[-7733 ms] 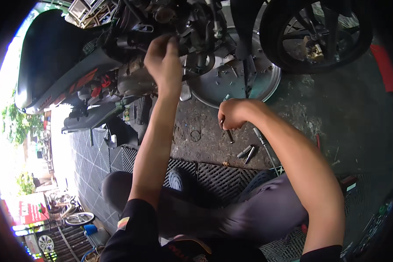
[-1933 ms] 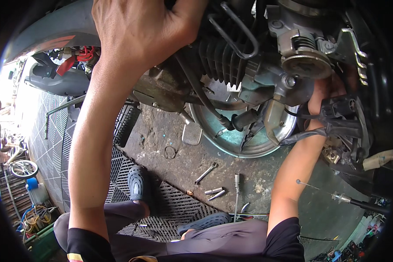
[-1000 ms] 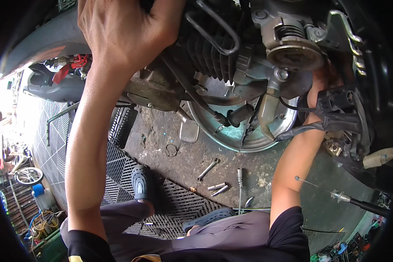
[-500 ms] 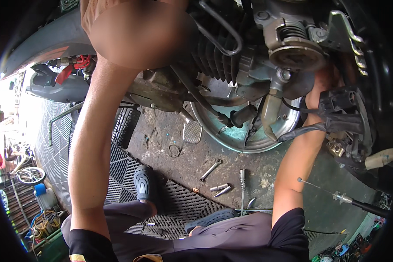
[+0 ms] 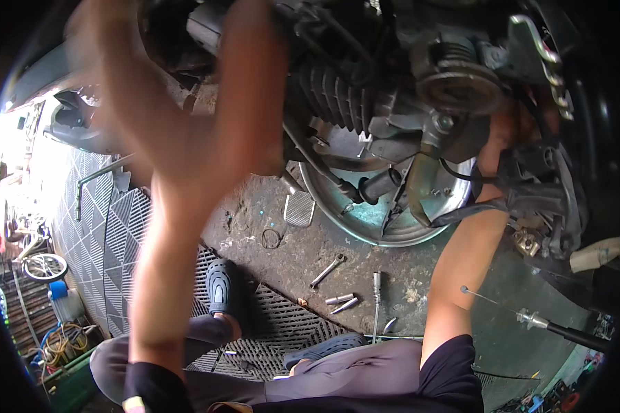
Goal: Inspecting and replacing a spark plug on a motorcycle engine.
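My left hand (image 5: 186,138) is raised close to the camera at the upper left, smeared by motion. Its thumb and fingers are spread wide, with nothing seen between them. Behind it lies part of the motorcycle's engine, with a finned cylinder (image 5: 334,96) to its right. My right hand (image 5: 506,131) reaches up among the motorcycle's parts on the right, and its fingers are hidden. Beside it are a metal fitting (image 5: 458,89) with a coil spring over a round plate, and a bundle of black wiring (image 5: 530,186). A rubber-tipped hose end (image 5: 380,186) hangs at the middle.
A wheel rim (image 5: 420,237) rests on the floor under the engine. Nearby lie a wrench (image 5: 328,271), sockets (image 5: 340,300), and a long-handled socket tool (image 5: 377,303). A cable end (image 5: 565,332) juts in from the right. Black grid mats (image 5: 275,320) lie around my feet.
My left hand has come away from the engine's upper left, and its fingers are now spread. My right arm stays reached in among the parts. The view has shifted slightly.
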A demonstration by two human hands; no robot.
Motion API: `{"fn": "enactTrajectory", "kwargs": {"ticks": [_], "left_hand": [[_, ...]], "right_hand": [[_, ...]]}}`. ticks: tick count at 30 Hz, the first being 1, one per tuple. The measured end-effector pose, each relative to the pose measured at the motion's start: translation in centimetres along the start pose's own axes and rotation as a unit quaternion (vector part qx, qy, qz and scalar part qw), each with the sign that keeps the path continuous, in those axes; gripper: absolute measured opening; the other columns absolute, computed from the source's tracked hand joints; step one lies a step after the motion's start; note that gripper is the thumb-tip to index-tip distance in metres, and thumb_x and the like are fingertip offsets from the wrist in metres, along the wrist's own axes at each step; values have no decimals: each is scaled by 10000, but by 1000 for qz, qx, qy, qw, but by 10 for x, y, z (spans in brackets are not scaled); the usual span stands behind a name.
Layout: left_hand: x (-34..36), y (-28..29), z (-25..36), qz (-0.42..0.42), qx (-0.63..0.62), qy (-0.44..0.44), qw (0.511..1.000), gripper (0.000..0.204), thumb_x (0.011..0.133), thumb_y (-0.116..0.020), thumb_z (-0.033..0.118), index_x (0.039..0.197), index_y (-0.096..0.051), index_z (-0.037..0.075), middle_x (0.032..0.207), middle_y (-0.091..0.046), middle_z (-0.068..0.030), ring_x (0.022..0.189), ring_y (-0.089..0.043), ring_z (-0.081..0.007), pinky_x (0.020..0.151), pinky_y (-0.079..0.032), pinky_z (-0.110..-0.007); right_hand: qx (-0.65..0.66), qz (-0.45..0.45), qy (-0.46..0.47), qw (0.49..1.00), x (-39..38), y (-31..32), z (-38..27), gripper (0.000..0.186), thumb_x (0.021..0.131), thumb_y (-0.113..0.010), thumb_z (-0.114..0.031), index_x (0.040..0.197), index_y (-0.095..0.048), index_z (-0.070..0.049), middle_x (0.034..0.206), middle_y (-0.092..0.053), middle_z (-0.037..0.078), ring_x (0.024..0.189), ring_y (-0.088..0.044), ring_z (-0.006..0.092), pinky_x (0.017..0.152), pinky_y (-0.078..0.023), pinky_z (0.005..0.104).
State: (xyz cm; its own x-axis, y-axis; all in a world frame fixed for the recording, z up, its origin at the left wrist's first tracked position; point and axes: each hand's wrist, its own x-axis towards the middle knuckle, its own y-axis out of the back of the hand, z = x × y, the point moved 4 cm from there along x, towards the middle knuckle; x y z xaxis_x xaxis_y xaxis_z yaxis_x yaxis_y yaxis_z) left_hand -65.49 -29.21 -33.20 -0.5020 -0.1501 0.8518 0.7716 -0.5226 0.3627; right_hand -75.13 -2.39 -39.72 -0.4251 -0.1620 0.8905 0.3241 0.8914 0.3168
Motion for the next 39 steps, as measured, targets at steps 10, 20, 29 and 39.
{"fn": "enactTrajectory", "kwargs": {"ticks": [10,20,29,39], "left_hand": [[-68,-39,87,-176,-662,480,548,559,969,-507,45,1470,-299,-92,1013,-649,-158,527,-589,-125,425,-418,-240],[-58,-68,97,-190,-737,497,416,344,887,-452,32,1229,-455,-9,1026,-561,-146,504,-586,-214,373,-405,-297],[-63,-75,95,-171,-734,507,419,280,888,-454,58,1150,-520,-15,966,-599,-141,505,-592,-212,437,-420,-277],[-59,-71,100,-143,-705,531,447,192,865,-412,54,994,-519,-39,866,-584,-149,497,-600,-208,473,-432,-293]], "right_hand": [[166,11,-274,947,-19,-1,4,426,967,-611,-231,1308,-554,18,1283,-597,145,1184,-571,233,998,-463,338],[372,20,-660,653,-58,-17,24,454,1067,-469,-278,1415,-460,14,1290,-600,131,1154,-570,189,978,-467,292],[304,2,-681,666,-51,-21,24,442,1062,-436,-220,1406,-375,51,1319,-526,161,1165,-533,167,999,-432,276],[470,79,-671,568,-73,-16,81,400,1066,-385,-153,1402,-392,63,1359,-522,164,1220,-510,173,1051,-407,276]]}}
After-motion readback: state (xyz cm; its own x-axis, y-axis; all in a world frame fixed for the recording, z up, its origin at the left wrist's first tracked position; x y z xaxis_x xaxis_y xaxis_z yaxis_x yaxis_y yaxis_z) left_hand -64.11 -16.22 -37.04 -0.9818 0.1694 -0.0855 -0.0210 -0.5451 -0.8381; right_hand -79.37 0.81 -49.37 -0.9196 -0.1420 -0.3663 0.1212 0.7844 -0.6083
